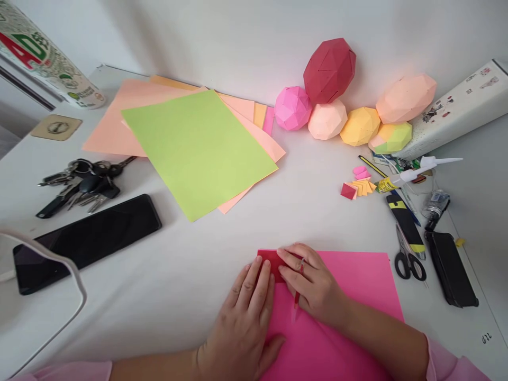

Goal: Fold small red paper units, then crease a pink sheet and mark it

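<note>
A pink sheet of paper (357,270) lies before me, with a small dark red paper piece (273,268) at its upper left corner. My left hand (246,323) rests flat, its stretched fingertips on the red piece and the pink sheet. From the other side my right hand (313,283) touches the red piece with its fingertips. A slim red pencil (297,299) is tucked in that hand's curled fingers, pointing toward me; part of it is hidden by the hand.
Coloured sheets, a green one (198,153) on top, lie at the back. Faceted paper balls (329,71) sit along the wall. To the right are scissors (408,259), a utility knife (405,222) and a glue bottle (400,180). Keys (87,182) and a phone (91,241) lie left.
</note>
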`<state>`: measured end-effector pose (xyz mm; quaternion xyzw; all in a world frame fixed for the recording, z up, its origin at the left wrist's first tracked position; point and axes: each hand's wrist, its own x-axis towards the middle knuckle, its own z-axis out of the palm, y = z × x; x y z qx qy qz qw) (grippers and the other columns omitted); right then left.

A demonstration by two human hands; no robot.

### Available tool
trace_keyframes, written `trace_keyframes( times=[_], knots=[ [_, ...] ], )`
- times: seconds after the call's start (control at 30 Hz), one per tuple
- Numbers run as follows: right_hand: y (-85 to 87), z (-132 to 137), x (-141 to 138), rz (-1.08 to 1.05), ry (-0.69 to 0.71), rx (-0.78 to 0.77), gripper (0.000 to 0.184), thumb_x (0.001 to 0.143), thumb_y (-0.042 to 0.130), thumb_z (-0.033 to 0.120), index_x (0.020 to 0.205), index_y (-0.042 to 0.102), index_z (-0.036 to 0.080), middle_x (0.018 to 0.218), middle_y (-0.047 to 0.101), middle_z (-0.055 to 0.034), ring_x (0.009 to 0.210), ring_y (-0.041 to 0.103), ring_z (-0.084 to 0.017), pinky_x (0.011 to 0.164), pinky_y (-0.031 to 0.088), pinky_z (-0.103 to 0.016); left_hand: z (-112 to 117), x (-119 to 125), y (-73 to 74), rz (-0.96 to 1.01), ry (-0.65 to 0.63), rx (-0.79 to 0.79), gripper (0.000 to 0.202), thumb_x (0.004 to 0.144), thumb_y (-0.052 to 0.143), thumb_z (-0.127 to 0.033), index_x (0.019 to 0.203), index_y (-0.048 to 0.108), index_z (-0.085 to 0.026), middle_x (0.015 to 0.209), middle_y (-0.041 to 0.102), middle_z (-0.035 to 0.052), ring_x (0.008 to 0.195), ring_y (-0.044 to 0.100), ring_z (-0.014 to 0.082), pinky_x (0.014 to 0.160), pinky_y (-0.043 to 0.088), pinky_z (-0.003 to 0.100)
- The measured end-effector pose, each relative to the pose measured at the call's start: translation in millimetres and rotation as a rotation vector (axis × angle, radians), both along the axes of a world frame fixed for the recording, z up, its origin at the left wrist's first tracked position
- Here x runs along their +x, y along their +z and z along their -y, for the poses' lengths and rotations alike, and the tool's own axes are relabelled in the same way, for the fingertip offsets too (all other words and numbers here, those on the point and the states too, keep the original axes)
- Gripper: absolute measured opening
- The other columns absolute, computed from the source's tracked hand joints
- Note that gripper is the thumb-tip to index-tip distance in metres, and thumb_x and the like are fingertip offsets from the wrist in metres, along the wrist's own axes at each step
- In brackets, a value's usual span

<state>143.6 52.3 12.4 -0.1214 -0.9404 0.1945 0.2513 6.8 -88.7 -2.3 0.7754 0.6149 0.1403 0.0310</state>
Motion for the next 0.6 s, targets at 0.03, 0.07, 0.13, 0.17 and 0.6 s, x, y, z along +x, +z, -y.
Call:
trace_keyframes(
  times=[0.03, 0.07, 0.13, 0.17, 0.6],
  knots=[
    [0.4, -0.2, -0.1, -0.004, 0.0, -0.003, 0.021, 0.085, 0.049, 0.003, 0.094, 0.064, 0.014, 0.11, 0.067, -0.0141, 0.105, 0.057, -0.025, 0.084, 0.055, -0.046, -0.3, 0.1, 0.0, 0.0, -0.001, 0.001, 0.073, 0.084, 0.043, -0.053, 0.131, 0.042, 0.002, 0.14, 0.039, 0.0269, 0.136, 0.02, 0.0429, 0.11, 0.015, 0.051],
    [0.8, -0.4, -0.2, -0.007, 0.002, -0.007, 0.02, 0.085, 0.049, 0.003, 0.093, 0.064, 0.014, 0.11, 0.067, -0.0142, 0.104, 0.057, -0.025, 0.084, 0.055, -0.046, -0.7, 0.1, 0.1, 0.0, -0.004, 0.004, 0.072, 0.084, 0.043, -0.054, 0.13, 0.044, 0.002, 0.139, 0.04, 0.0269, 0.136, 0.02, 0.043, 0.11, 0.015, 0.052],
    [1.2, -0.4, -0.2, -0.011, 0.012, -0.017, 0.019, 0.083, 0.051, 0.002, 0.092, 0.064, 0.013, 0.11, 0.067, -0.0148, 0.104, 0.056, -0.025, 0.085, 0.055, -0.044, -1.5, 0.0, 0.4, 0.0, -0.006, 0.013, 0.072, 0.083, 0.043, -0.054, 0.128, 0.047, 0.002, 0.137, 0.042, 0.0271, 0.135, 0.022, 0.0428, 0.11, 0.015, 0.052],
    [1.2, -0.3, -0.1, -0.009, 0.015, -0.022, 0.019, 0.083, 0.051, 0.001, 0.092, 0.064, 0.012, 0.11, 0.066, -0.0151, 0.105, 0.056, -0.025, 0.085, 0.055, -0.044, -1.7, 0.0, 0.6, -0.002, -0.005, 0.019, 0.071, 0.083, 0.043, -0.054, 0.127, 0.048, 0.002, 0.136, 0.043, 0.0271, 0.135, 0.023, 0.0426, 0.11, 0.015, 0.052],
    [-6.0, 1.5, 3.5, -0.045, 0.0, -0.047, 0.02, 0.085, 0.049, 0.003, 0.089, 0.063, 0.017, 0.109, 0.067, -0.0107, 0.103, 0.055, -0.022, 0.082, 0.055, -0.042, -0.6, 2.2, -2.7, -0.043, 0.025, 0.08, 0.07, 0.083, 0.04, -0.054, 0.125, 0.053, 0.0, 0.135, 0.047, 0.0239, 0.129, 0.033, 0.0393, 0.109, 0.017, 0.05]
  ],
)
